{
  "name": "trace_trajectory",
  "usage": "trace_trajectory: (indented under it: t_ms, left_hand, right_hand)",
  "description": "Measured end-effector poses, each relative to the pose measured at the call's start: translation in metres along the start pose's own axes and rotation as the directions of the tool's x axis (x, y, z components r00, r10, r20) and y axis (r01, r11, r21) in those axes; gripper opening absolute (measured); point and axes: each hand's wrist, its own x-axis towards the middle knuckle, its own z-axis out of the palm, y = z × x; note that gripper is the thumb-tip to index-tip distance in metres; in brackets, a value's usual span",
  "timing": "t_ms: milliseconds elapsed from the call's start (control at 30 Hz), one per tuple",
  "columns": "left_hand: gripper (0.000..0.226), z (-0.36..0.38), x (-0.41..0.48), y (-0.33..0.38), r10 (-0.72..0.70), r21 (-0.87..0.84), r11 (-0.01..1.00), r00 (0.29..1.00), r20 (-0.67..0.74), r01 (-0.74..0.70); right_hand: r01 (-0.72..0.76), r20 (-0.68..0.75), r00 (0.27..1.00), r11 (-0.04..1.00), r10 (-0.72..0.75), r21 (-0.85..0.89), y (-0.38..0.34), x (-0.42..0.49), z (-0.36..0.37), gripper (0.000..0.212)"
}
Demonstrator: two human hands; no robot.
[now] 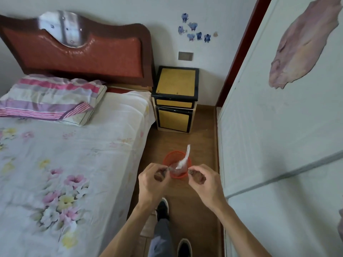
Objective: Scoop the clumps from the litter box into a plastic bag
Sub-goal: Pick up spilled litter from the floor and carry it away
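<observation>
The person stands between the bed [74,145] and a wall, both hands raised. The left hand [152,179] and right hand [206,182] each pinch one edge of a clear plastic bag [177,168], holding it above an orange basket [177,165] on the floor.

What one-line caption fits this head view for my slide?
Standing between bed and wardrobe, left hand and right hand spread a clear plastic bag above an orange basket.

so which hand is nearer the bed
Left. The left hand is just off the edge of the bed, while the right hand is across the floor gap, closer to the wall.
</observation>
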Motion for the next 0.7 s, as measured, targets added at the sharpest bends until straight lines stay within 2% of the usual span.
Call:
trace_trajectory:
  t_ms: [333,500,700]
  left_hand:
    - [0.009,0.027,0.091,-0.095,-0.096,0.022,0.995,0.990,0.101,0.094]
    - [0.011,0.046,0.121,-0.145,-0.132,0.032,0.991,0.972,0.194,0.129]
    - [0.014,0.091,0.145,-0.197,-0.184,0.044,0.983,0.957,0.226,0.179]
  right_hand:
    - [-0.158,0.028,0.987,0.987,0.159,-0.036,0.048,0.095,0.072,0.021]
    - [-0.210,0.029,0.977,0.976,0.212,-0.054,0.084,0.132,0.101,0.018]
    - [-0.250,0.056,0.966,0.966,0.253,-0.065,0.139,0.162,0.135,0.019]
